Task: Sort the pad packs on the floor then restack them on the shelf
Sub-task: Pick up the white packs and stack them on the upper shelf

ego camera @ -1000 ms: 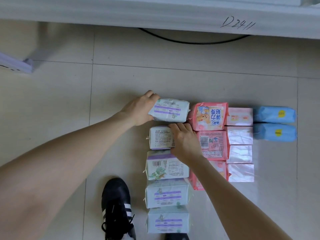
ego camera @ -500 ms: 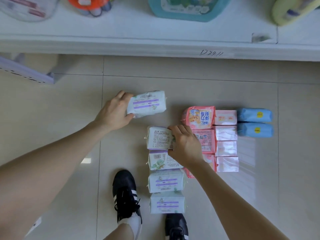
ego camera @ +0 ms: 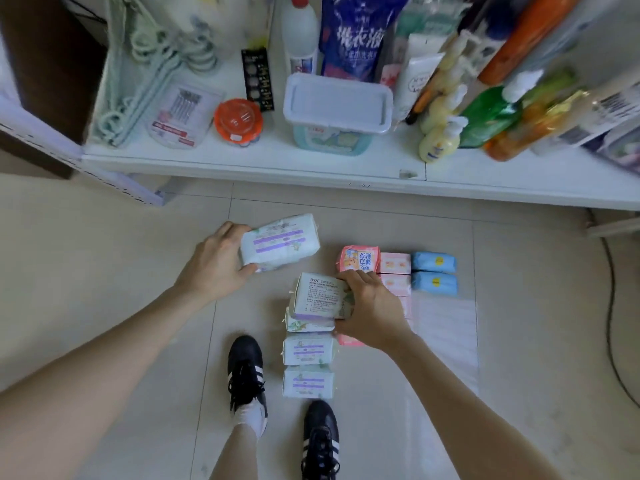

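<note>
On my feed, three white packs (ego camera: 308, 367) lie in a column on the floor before the shelf (ego camera: 242, 166), my right hand (ego camera: 372, 313) clamped on a printed pack (ego camera: 317, 296) at the column's shelf-side end, my left hand (ego camera: 216, 268) gripping a striped pack (ego camera: 280, 242) nearer the shelf, pink packs (ego camera: 395, 263) and blue packs (ego camera: 433, 262) to the right.

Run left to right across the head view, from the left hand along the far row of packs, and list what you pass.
left hand → white-and-purple pack it grips → bright pink cartoon pack → pale pink pack → blue pack with a yellow sticker
</note>
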